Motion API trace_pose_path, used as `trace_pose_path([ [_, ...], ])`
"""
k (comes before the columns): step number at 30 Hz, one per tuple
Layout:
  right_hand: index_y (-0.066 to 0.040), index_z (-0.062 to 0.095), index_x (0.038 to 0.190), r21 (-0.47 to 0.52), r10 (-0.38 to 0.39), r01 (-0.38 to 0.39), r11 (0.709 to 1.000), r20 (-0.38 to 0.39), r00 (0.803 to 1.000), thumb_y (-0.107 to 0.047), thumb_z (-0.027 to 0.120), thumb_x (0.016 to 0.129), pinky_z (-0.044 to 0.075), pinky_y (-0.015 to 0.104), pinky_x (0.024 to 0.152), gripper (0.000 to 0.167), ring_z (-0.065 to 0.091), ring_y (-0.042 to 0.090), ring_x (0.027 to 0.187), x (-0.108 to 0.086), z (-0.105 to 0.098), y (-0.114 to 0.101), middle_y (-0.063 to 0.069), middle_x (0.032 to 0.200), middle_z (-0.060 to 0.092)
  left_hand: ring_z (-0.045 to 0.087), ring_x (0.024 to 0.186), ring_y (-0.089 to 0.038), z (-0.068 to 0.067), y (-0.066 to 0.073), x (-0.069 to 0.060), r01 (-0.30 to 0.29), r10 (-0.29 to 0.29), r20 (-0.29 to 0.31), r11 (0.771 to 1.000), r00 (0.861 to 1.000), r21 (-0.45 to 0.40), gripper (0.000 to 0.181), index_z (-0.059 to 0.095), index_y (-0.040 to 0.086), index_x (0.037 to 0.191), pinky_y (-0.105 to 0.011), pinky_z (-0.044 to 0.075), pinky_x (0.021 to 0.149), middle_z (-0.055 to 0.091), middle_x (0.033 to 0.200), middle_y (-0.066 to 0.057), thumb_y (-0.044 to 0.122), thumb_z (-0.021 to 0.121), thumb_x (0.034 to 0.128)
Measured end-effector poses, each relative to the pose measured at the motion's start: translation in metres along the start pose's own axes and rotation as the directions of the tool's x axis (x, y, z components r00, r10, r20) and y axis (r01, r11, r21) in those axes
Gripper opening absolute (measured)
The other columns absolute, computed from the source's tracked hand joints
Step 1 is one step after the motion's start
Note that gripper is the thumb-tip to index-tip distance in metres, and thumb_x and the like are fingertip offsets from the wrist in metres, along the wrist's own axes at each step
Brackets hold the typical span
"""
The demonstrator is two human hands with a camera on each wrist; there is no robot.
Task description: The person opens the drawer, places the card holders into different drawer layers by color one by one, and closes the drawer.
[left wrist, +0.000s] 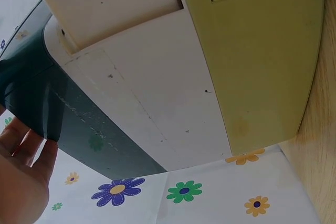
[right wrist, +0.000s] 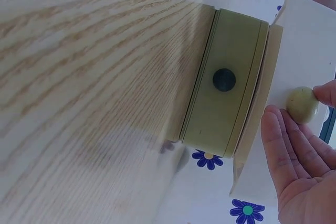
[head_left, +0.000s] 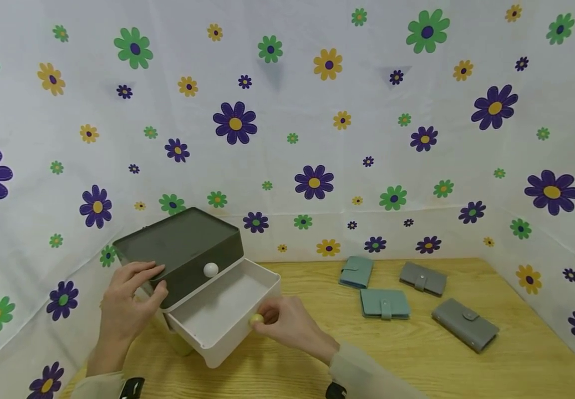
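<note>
My right hand [head_left: 289, 322]'s pinching the yellowish knob [head_left: 255, 320], white drawer [head_left: 224, 310] running back-left, left hand [head_left: 128, 302] seemingly loose on the cabinet [head_left: 182, 238].

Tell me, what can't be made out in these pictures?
Head view: part of the yellow knob, covered by the right hand.
Left wrist view: part of the left hand, cut off by the left edge.
Right wrist view: the inside of the green bottom drawer, hidden behind its closed front.
Head view: what the four wallets hold; they are fastened shut.
</note>
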State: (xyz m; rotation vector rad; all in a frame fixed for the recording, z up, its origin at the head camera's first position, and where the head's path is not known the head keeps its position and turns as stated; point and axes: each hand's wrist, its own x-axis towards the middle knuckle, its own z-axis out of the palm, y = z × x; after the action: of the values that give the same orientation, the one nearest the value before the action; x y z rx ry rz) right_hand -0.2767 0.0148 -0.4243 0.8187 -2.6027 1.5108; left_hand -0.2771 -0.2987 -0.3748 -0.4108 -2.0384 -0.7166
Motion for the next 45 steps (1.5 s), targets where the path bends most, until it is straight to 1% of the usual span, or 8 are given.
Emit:
trace_pose_path([
  [6, -0.014, 0.072, 0.085, 0.009, -0.006, 0.006, 1.000, 0.001, 1.000, -0.024, 0.075, 0.082, 0.052, 0.018, 0.065, 0.010, 0.063, -0.001, 0.069, -0.001, -0.002, 0.002, -0.007, 0.080, 0.071, 0.052, 0.107, -0.033, 0.001, 0.002, 0.000, 0.009, -0.009, 0.001, 1.000, 1.000, -0.009, 0.031, 0.075, 0.000, 0.103, -0.003, 0.024, 0.094, 0.066, 0.109, -0.017, 0.003, 0.072, 0.0721],
  [11, -0.015, 0.075, 0.095, -0.002, -0.009, 0.009, 1.000, 0.044, 0.999, -0.030, 0.076, 0.084, 0.052, 0.018, 0.068, 0.019, 0.063, -0.001, 0.073, -0.002, -0.010, 0.004, -0.007, 0.086, 0.073, 0.052, 0.107, -0.032, 0.001, 0.003, 0.001, 0.018, -0.018, 0.000, 1.000, 1.000, -0.015, 0.031, 0.075, 0.001, 0.103, -0.004, 0.024, 0.094, 0.066, 0.110, -0.016, 0.003, 0.072, 0.0725],
  [15, -0.018, 0.075, 0.100, -0.033, -0.001, 0.003, 0.999, 0.066, 0.998, -0.035, 0.070, 0.089, 0.051, 0.020, 0.073, 0.021, 0.063, 0.000, 0.078, -0.002, -0.021, 0.012, -0.008, 0.091, 0.073, 0.051, 0.106, -0.030, 0.001, 0.002, 0.001, 0.024, -0.024, 0.000, 1.000, 1.000, -0.014, 0.031, 0.075, 0.001, 0.103, -0.004, 0.024, 0.094, 0.066, 0.110, -0.016, 0.003, 0.072, 0.0724],
  [18, -0.018, 0.075, 0.101, -0.074, -0.002, 0.007, 0.997, 0.063, 0.998, -0.031, 0.065, 0.093, 0.051, 0.021, 0.076, 0.018, 0.063, 0.001, 0.081, -0.004, -0.030, 0.021, -0.007, 0.093, 0.073, 0.051, 0.106, -0.031, 0.002, 0.002, 0.000, 0.025, -0.025, 0.000, 1.000, 1.000, -0.014, 0.031, 0.075, 0.001, 0.103, -0.004, 0.024, 0.094, 0.066, 0.110, -0.016, 0.004, 0.072, 0.0723],
  [24, -0.016, 0.074, 0.099, -0.149, 0.035, -0.026, 0.989, 0.059, 0.998, -0.025, 0.064, 0.094, 0.052, 0.025, 0.077, 0.015, 0.065, 0.005, 0.084, -0.012, -0.048, 0.036, -0.005, 0.093, 0.073, 0.052, 0.106, -0.033, 0.003, 0.001, -0.001, 0.004, -0.004, -0.013, 1.000, 1.000, -0.026, 0.031, 0.075, 0.000, 0.102, -0.004, 0.024, 0.095, 0.067, 0.108, -0.017, 0.004, 0.072, 0.0715],
  [36, -0.010, 0.074, 0.101, -0.255, 0.005, -0.012, 0.967, -0.026, 1.000, -0.017, 0.065, 0.093, 0.054, 0.029, 0.076, 0.014, 0.068, 0.015, 0.087, -0.032, -0.092, 0.067, 0.002, 0.097, 0.073, 0.052, 0.106, -0.033, 0.007, 0.000, 0.003, -0.015, 0.014, -0.036, 0.999, 0.999, -0.029, 0.031, 0.076, 0.001, 0.101, -0.005, 0.025, 0.096, 0.067, 0.108, -0.016, 0.006, 0.073, 0.0706],
  [40, -0.004, 0.073, 0.101, -0.280, 0.005, -0.003, 0.960, 0.006, 1.000, -0.012, 0.067, 0.091, 0.055, 0.030, 0.075, 0.015, 0.069, 0.020, 0.088, -0.037, -0.109, 0.076, 0.007, 0.097, 0.073, 0.053, 0.106, -0.034, 0.006, 0.000, 0.001, -0.011, 0.010, -0.039, 0.999, 0.999, -0.032, 0.030, 0.076, 0.001, 0.100, -0.005, 0.025, 0.096, 0.067, 0.107, -0.016, 0.006, 0.072, 0.0705],
  [45, 0.002, 0.070, 0.109, -0.300, 0.071, -0.059, 0.952, 0.029, 0.997, -0.011, 0.066, 0.091, 0.054, 0.044, 0.085, 0.022, 0.067, 0.029, 0.098, -0.043, -0.131, 0.086, 0.014, 0.106, 0.071, 0.053, 0.106, -0.034, 0.004, -0.001, -0.001, -0.010, 0.009, -0.034, 1.000, 0.999, -0.018, 0.030, 0.076, 0.000, 0.100, -0.005, 0.025, 0.096, 0.067, 0.106, -0.017, 0.007, 0.071, 0.0714],
])
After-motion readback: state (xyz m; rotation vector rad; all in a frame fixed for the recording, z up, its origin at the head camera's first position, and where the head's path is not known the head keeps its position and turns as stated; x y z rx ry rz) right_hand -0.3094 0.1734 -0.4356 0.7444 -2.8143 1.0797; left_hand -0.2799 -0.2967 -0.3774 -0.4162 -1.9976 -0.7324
